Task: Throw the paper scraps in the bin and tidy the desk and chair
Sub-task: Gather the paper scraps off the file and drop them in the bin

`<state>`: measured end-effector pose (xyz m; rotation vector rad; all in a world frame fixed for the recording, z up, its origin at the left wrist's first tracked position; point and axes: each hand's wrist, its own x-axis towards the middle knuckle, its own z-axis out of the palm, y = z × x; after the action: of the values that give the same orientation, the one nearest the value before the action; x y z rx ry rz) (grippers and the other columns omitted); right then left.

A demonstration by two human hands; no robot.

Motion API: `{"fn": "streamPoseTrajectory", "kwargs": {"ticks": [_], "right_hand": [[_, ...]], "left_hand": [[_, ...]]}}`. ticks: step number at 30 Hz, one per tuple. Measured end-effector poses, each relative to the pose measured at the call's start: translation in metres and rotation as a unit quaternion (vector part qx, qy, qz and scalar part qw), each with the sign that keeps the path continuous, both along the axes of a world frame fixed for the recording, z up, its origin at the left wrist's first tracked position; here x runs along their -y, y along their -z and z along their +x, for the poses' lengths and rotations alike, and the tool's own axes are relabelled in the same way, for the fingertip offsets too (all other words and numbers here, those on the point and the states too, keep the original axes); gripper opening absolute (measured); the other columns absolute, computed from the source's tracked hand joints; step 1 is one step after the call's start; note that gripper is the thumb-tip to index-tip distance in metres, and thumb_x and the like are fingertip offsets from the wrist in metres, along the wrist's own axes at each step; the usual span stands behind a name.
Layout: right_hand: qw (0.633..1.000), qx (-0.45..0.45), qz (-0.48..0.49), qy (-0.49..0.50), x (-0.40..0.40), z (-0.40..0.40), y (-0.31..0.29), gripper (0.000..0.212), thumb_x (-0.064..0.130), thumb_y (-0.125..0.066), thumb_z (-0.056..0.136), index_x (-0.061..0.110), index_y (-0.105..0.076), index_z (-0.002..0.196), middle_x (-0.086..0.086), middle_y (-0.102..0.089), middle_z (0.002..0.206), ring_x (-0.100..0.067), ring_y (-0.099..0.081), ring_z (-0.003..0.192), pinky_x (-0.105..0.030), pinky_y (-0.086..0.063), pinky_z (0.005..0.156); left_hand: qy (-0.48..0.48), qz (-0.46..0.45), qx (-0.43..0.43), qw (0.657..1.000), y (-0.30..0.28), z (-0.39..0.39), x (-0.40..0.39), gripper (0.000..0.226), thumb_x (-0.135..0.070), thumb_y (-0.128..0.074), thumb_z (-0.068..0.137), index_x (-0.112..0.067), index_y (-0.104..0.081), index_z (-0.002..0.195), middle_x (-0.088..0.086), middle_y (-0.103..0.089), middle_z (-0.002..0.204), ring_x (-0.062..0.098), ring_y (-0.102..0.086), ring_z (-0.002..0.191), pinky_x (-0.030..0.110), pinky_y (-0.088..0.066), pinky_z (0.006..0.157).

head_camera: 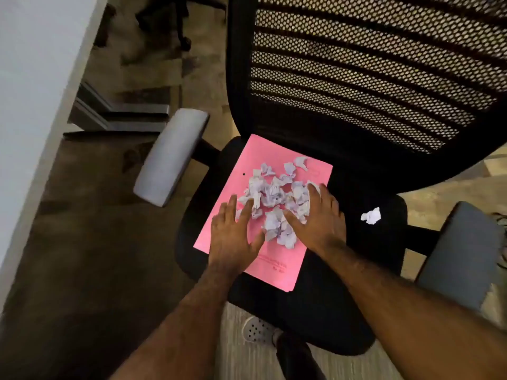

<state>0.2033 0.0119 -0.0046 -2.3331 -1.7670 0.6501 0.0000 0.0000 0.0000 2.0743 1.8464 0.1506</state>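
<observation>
While both bare forearms reach down over the black chair seat (315, 305), the left hand (233, 237) lies flat on a pink folder (233, 171), its grip spread, fingertips touching a heap of paper scraps (277, 198). On the heap's other side the right hand (321, 218) rests with fingers splayed against the scraps. One stray crumpled scrap (371, 215) sits alone on the seat, right of the folder. Beyond rises the mesh backrest (370, 72); the white worktop (35, 86) edges the left.
</observation>
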Motion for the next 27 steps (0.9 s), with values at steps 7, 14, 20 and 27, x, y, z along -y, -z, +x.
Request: {"fn": "streamPoseTrajectory", "kwargs": {"ticks": [7, 14, 20, 27], "right_hand": [[0.995, 0.068, 0.015, -0.067, -0.026, 0.004, 0.030, 0.089, 0.079, -0.033, 0.079, 0.026, -0.017, 0.150, -0.010, -0.019, 0.159, -0.033, -0.028, 0.139, -0.052, -0.035, 0.105], [0.980, 0.121, 0.046, -0.154, -0.049, -0.005, 0.044, 0.063, 0.061, -0.034, 0.090, 0.026, -0.037, 0.142, -0.013, -0.043, 0.143, -0.031, -0.046, 0.120, -0.045, -0.047, 0.088], [0.974, 0.123, 0.099, -0.164, -0.038, -0.001, 0.042, 0.037, 0.044, -0.043, 0.094, 0.017, -0.057, 0.114, -0.013, -0.056, 0.109, -0.030, -0.054, 0.090, -0.033, -0.049, 0.053], [0.977, 0.024, 0.141, -0.157, -0.054, 0.004, 0.044, 0.022, 0.026, -0.051, 0.097, 0.005, -0.061, 0.098, -0.017, -0.056, 0.094, -0.032, -0.058, 0.078, -0.036, -0.050, 0.050]], "left_hand": [[0.032, 0.003, -0.024, 0.999, 0.030, 0.019, -0.044, 0.076, -0.079, -0.024, 0.085, -0.042, -0.009, 0.149, 0.003, -0.005, 0.163, 0.032, -0.007, 0.149, 0.050, -0.005, 0.113], [0.068, 0.016, -0.028, 0.997, 0.045, 0.028, -0.038, 0.086, -0.077, -0.038, 0.077, -0.023, -0.036, 0.144, 0.011, -0.040, 0.150, 0.034, -0.037, 0.135, 0.051, -0.030, 0.110], [0.066, 0.061, -0.052, 0.995, 0.045, 0.039, -0.023, 0.058, -0.057, -0.056, 0.083, -0.017, -0.053, 0.126, 0.010, -0.061, 0.118, 0.027, -0.058, 0.098, 0.038, -0.052, 0.078], [0.041, 0.038, 0.050, 0.997, 0.039, 0.032, -0.030, 0.029, -0.032, -0.060, 0.085, -0.015, -0.057, 0.108, 0.011, -0.059, 0.110, 0.022, -0.055, 0.089, 0.030, -0.049, 0.057]]}}
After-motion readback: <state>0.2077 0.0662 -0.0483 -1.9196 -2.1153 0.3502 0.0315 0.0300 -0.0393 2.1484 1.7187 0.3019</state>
